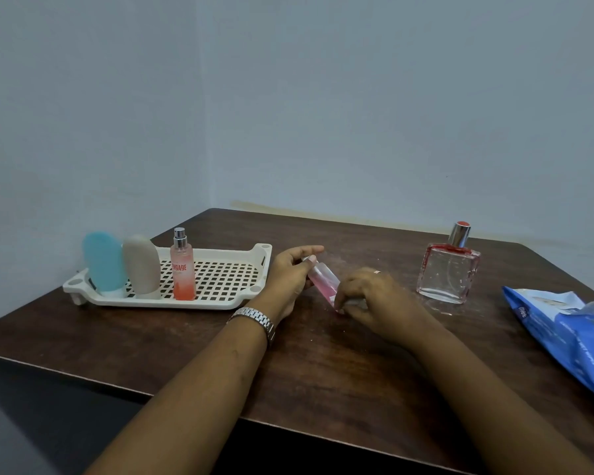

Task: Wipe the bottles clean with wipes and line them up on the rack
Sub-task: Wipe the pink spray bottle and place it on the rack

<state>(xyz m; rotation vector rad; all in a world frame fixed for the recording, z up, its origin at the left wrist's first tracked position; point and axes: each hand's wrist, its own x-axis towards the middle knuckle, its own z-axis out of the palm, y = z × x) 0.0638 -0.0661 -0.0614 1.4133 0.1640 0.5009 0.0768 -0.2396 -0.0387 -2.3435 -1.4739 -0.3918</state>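
Note:
A slim pink spray bottle (324, 282) lies tilted between both hands over the table's middle. My left hand (288, 274) grips its cap end. My right hand (367, 298) pinches a small white wipe (352, 303) against its lower end. The cream slotted rack (220, 281) at the left carries three upright bottles: a blue one (103, 262), a beige one (141, 265) and a pink-orange spray (182, 269). A square clear glass perfume bottle (448, 272) with a silver and red cap stands on the table at the right.
A blue wipes pack (570, 334) lies open at the right edge of the dark wooden table (323, 371). The table sits in a corner of grey walls. Its front edge runs just below my forearms.

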